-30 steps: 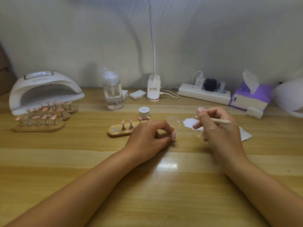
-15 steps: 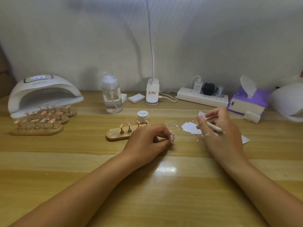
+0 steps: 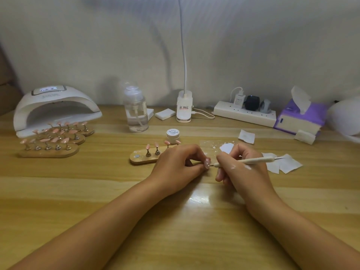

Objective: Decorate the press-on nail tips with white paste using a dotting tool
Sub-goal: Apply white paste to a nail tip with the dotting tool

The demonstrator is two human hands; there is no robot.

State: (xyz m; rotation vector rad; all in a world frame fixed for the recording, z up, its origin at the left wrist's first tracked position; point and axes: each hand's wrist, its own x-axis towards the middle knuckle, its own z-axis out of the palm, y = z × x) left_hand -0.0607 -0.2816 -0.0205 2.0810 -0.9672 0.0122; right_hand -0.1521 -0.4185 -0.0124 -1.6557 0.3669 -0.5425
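My left hand [image 3: 179,164] pinches a pink nail tip [image 3: 207,163] on its small stand, low over the table. My right hand [image 3: 241,170] grips a cream dotting tool [image 3: 253,160] like a pen, its front end right at the nail tip. White paste [image 3: 227,148] is spread on a clear sheet just behind my right hand, and smears of it mark that hand's back. A wooden holder [image 3: 140,159] with several pink tips stands left of my left hand. A small white jar [image 3: 173,135] sits behind it.
More wooden holders with pink tips [image 3: 52,141] lie in front of a white nail lamp [image 3: 54,108] at left. A clear pump bottle [image 3: 136,112], a clip lamp base [image 3: 184,108], a power strip [image 3: 245,114] and a purple tissue pack [image 3: 302,117] line the back. White wipes [image 3: 282,163] lie at right.
My right hand has come away from the white paste and moved left and down, bringing the dotting tool's end to the nail tip in my left hand. The left hand stayed put.
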